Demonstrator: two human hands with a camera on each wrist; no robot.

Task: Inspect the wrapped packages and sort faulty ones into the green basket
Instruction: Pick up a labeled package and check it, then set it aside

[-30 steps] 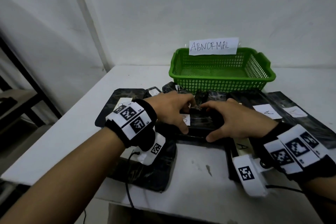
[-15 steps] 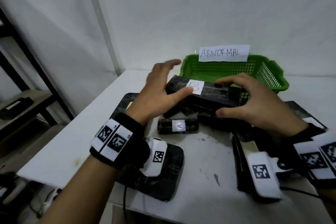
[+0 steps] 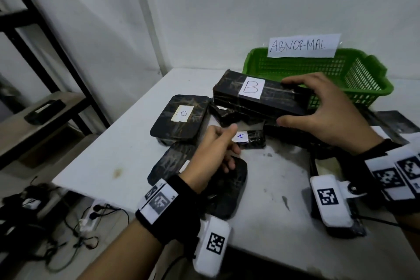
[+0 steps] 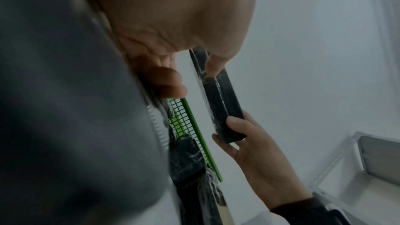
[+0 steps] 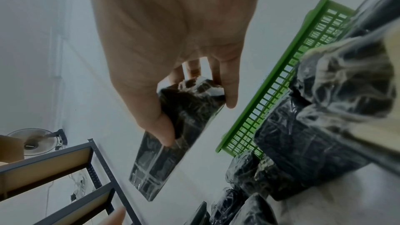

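Observation:
My right hand [image 3: 286,102] grips a long black wrapped package [image 3: 261,98] with a white "B" label, held in the air just in front of the green basket [image 3: 363,75]. The thumb is on its near side and the fingers on its far side. In the right wrist view the package [image 5: 173,143] hangs from the hand beside the basket [image 5: 281,91]. My left hand [image 3: 223,143] is lower, loosely curled and holding nothing, above the packages on the table. The left wrist view shows the package [image 4: 218,102] in the right hand [image 4: 249,151].
On the white table [image 3: 113,161] lie a flat "B" package [image 3: 181,118], a small "A" package [image 3: 250,138], a flat one [image 3: 227,188] under my left wrist and more at the right [image 3: 397,125]. An "ABNORMAL" sign [image 3: 302,45] marks the basket. A black rack [image 3: 45,52] stands left.
Both hands lifted the long "B" package off the pile. My left hand has now let go and dropped toward the table, leaving the package in my right hand alone.

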